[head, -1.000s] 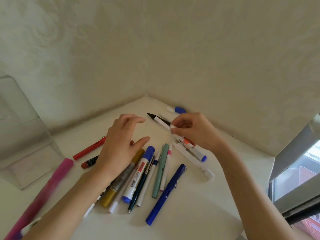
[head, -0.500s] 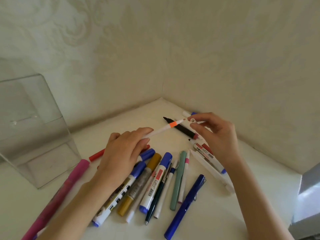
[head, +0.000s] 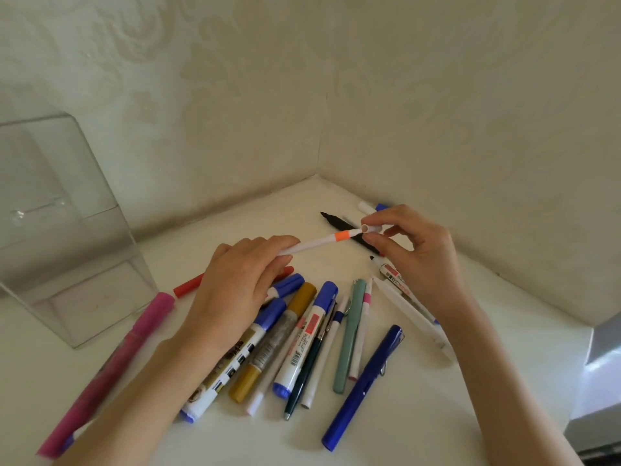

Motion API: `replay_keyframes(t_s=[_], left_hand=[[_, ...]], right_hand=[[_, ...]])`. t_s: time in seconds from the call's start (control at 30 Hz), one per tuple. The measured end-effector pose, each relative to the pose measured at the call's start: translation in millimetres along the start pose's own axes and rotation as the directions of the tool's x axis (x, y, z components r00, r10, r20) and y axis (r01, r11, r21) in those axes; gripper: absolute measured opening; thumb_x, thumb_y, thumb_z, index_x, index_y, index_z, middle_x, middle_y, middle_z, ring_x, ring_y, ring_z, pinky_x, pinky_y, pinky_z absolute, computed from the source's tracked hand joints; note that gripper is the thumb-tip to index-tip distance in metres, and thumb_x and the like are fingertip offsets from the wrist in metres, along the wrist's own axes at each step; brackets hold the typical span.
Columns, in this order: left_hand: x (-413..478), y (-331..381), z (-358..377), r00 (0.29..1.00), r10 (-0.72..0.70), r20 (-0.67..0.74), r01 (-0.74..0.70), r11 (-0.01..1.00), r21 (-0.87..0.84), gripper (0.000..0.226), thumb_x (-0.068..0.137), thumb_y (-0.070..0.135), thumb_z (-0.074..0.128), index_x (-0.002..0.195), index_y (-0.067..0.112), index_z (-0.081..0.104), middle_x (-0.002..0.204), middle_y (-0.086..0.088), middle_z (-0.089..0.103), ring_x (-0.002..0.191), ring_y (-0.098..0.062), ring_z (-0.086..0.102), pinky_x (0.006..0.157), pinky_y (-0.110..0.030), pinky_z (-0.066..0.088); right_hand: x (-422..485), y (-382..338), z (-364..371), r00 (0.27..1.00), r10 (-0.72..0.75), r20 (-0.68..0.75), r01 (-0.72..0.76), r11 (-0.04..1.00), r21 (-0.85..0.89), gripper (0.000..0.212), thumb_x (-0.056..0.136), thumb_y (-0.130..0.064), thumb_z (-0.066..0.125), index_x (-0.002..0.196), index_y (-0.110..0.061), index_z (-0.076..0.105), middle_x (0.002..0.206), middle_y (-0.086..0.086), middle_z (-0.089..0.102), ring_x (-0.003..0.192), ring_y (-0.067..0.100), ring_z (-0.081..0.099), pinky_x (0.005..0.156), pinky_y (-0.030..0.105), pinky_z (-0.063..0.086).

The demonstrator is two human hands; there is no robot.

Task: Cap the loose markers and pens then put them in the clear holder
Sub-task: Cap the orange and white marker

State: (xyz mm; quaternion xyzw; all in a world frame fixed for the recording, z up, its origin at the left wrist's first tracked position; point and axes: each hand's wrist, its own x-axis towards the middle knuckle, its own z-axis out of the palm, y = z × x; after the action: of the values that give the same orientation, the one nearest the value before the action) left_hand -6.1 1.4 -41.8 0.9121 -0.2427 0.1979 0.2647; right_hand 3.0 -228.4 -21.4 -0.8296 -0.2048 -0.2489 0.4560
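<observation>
My left hand [head: 235, 287] grips a thin white pen with an orange band [head: 319, 242], held level above the pile. My right hand [head: 413, 253] pinches a small white cap [head: 371, 228] whose open end meets the pen's tip. Beneath both hands lie several loose markers and pens on the white table: a blue-capped white marker [head: 302, 341], a gold marker [head: 272, 344], a green pen [head: 351, 334], a dark blue pen [head: 364, 385] and an uncapped black marker [head: 339, 225]. The clear holder [head: 64, 230] stands at the left, away from both hands.
A long pink marker [head: 111, 364] lies at the front left and a red marker [head: 188, 285] behind my left hand. Papered walls meet in a corner close behind the pile. A grey ledge [head: 601, 364] sits at the right edge.
My left hand picked up the orange-banded pen and raised it off the pile. My right hand brought the white cap onto its tip. The camera view shifted left.
</observation>
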Motion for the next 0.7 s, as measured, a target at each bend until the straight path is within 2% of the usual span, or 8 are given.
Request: replay_keyframes(t_s=[0.1, 0.23, 0.3, 0.4, 0.57, 0.7], left_hand=[[0.5, -2.3, -2.1, 1.0, 0.005, 0.025, -0.005, 1.0, 0.011, 0.028, 0.09, 0.021, 0.049, 0.117, 0.02, 0.059, 0.081, 0.002, 0.063, 0.073, -0.015, 0.052, 0.07, -0.028, 0.034], [3.4, -5.4, -4.8, 0.995, 0.02, 0.093, -0.007, 0.991, -0.137, 0.036, 0.088, 0.034, 0.041, 0.116, 0.019, 0.059, 0.085, 0.009, 0.062, 0.075, -0.005, 0.053, 0.07, -0.015, 0.038], [2.7, -3.9, -2.9, 0.992, 0.02, 0.123, 0.009, 0.973, -0.232, 0.04, 0.086, 0.041, 0.037, 0.113, 0.02, 0.058, 0.077, 0.015, 0.058, 0.068, -0.001, 0.054, 0.063, -0.013, 0.041], [0.6, 0.0, 2.7, 0.996, -0.01, 0.084, 0.037, 0.947, -0.318, 0.037, 0.086, 0.044, 0.035, 0.109, 0.025, 0.057, 0.071, 0.01, 0.059, 0.066, -0.004, 0.055, 0.059, -0.014, 0.043], [-1.9, -0.2, 7.3, 0.999, -0.032, 0.029, 0.041, 0.934, -0.356, 0.021, 0.091, 0.03, 0.042, 0.106, 0.025, 0.055, 0.07, 0.015, 0.058, 0.062, 0.009, 0.053, 0.057, -0.003, 0.038], [-1.5, -1.4, 4.4, 0.999, -0.042, 0.017, 0.045, 0.952, -0.303, 0.021, 0.091, 0.027, 0.043, 0.105, 0.02, 0.057, 0.064, 0.018, 0.052, 0.061, 0.012, 0.052, 0.057, -0.003, 0.037]], right_hand=[[-0.7, 2.1, 0.5, 0.994, -0.069, 0.086, 0.078, 0.992, -0.099, 0.021, 0.082, -0.009, 0.067, 0.099, -0.02, 0.069, 0.091, -0.003, 0.064, 0.085, 0.013, 0.057, 0.074, 0.018, 0.046], [-1.6, -1.6, 2.9, 0.978, 0.051, 0.202, -0.066, 0.995, 0.07, 0.019, 0.079, -0.027, 0.066, 0.093, -0.04, 0.068, 0.085, -0.009, 0.066, 0.075, 0.009, 0.059, 0.066, 0.015, 0.047], [-1.1, -3.5, 5.8, 0.977, 0.129, 0.172, -0.169, 0.955, 0.244, 0.019, 0.077, -0.023, 0.069, 0.09, -0.036, 0.069, 0.083, -0.008, 0.069, 0.072, 0.01, 0.061, 0.065, 0.016, 0.048], [-0.4, -6.5, 11.0, 0.978, 0.179, 0.11, -0.21, 0.863, 0.459, 0.013, 0.073, -0.016, 0.07, 0.085, -0.016, 0.066, 0.072, -0.004, 0.07, 0.069, 0.009, 0.064, 0.061, 0.018, 0.049], [-1.7, -11.2, 17.9, 0.988, 0.139, 0.068, -0.154, 0.85, 0.503, 0.011, 0.072, -0.013, 0.071, 0.082, -0.014, 0.066, 0.071, -0.004, 0.07, 0.07, 0.009, 0.067, 0.063, 0.016, 0.049], [-2.0, -11.6, 22.4, 0.985, 0.159, 0.069, -0.173, 0.863, 0.475, 0.013, 0.076, -0.003, 0.07, 0.081, -0.014, 0.066, 0.071, -0.006, 0.07, 0.07, 0.009, 0.067, 0.064, 0.016, 0.049]])
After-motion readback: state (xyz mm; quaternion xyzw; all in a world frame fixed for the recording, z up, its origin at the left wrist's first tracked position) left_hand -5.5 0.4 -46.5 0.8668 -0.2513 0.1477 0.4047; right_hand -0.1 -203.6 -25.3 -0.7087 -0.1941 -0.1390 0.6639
